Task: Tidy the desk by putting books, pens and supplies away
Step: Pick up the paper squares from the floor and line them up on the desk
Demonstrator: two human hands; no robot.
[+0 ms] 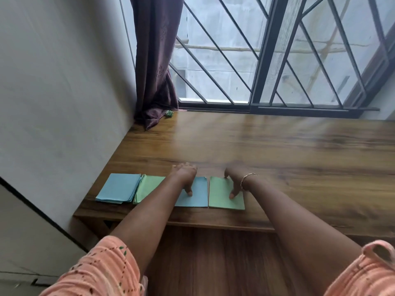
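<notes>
Orange patterned sleeves (102,268) fill the frame at seven and five o'clock, and both bare forearms reach forward to the near edge of the wooden desk (277,157).

Four loose paper piles lie there in a row. The left hand (184,175) rests on the blue paper stack (196,197), thumb flat on top and fingers curled over its far edge. At its three o'clock, edge to edge with it, is the green paper stack (224,199). The right hand (235,178), which wears a bracelet (248,178), holds it the same way. At nine o'clock of the left hand lie a second green pile (147,189) and an outer blue pile (117,189), which overlap slightly.

The sheets look unbound and close to the desk's lip. Lifted by one edge, a pile could fan out and spill to the floor.

The fingertips are hidden behind the knuckles, so the grip may be only a press. At eleven o'clock, by the curtain (156,71), a small green object (168,113) is too small to name.
</notes>
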